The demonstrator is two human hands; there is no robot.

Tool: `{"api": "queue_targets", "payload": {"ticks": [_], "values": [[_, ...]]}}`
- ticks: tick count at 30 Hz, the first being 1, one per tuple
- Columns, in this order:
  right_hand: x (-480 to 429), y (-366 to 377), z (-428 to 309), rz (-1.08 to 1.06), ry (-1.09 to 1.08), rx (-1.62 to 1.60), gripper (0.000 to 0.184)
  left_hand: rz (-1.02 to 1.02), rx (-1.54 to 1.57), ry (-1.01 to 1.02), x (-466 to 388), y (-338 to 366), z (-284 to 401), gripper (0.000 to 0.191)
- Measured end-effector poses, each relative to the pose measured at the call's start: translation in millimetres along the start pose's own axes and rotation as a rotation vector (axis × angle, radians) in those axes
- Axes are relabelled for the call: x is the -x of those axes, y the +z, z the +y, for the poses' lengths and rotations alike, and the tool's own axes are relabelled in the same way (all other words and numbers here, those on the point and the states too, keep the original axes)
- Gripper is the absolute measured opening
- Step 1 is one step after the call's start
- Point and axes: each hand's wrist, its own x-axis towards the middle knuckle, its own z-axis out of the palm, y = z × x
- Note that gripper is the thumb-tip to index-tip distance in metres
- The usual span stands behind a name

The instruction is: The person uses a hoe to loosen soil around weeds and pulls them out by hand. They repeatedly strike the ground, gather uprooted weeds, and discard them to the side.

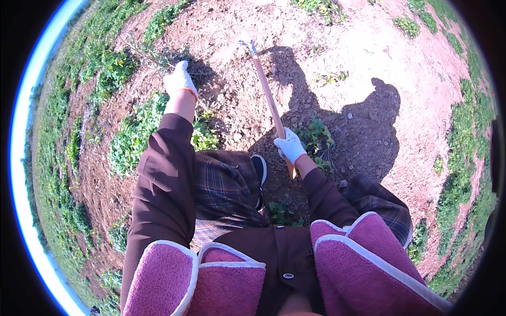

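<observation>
My left hand (181,81), in a white knit glove with an orange cuff edge, is stretched forward and closed on a thin, twiggy weed (158,57). The weed's stems spread over the soil beyond the fist; its roots cannot be made out. My right hand (290,145), gloved the same way, grips the lower part of a hoe's wooden handle (269,94). The handle slants forward and slightly left to a small bluish metal head (250,46) at the soil, whose exact shape is unclear.
Leafy green plants (138,136) grow beneath my left forearm, and another clump (316,136) stands beside my right hand. Dry, cloddy soil (233,102) lies between the hands. My dark shoe (259,170) rests near the handle's end. Green rows (59,177) run along the left.
</observation>
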Motion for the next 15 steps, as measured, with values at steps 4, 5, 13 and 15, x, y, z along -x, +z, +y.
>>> {"api": "queue_targets", "payload": {"ticks": [4, 5, 13, 15], "values": [[-11.7, -17.7, 9.8, 0.186, 0.079, 0.143, 0.024, -0.012, 0.016, -0.027, 3.1, 4.0, -0.7, 0.076], [-8.1, -23.0, 21.5, 0.23, 0.124, 0.217, 0.025, -0.027, 0.047, -0.04, 9.5, 5.7, 1.6, 0.076], [61.7, 13.3, 113.9, 0.18, 0.267, 0.163, 0.028, -0.061, -0.137, 0.019, 5.9, 15.5, -4.9, 0.081], [70.8, 17.3, 125.8, 0.103, 0.311, 0.063, 0.028, -0.071, -0.169, 0.016, 14.8, 16.5, 2.1, 0.08]]}}
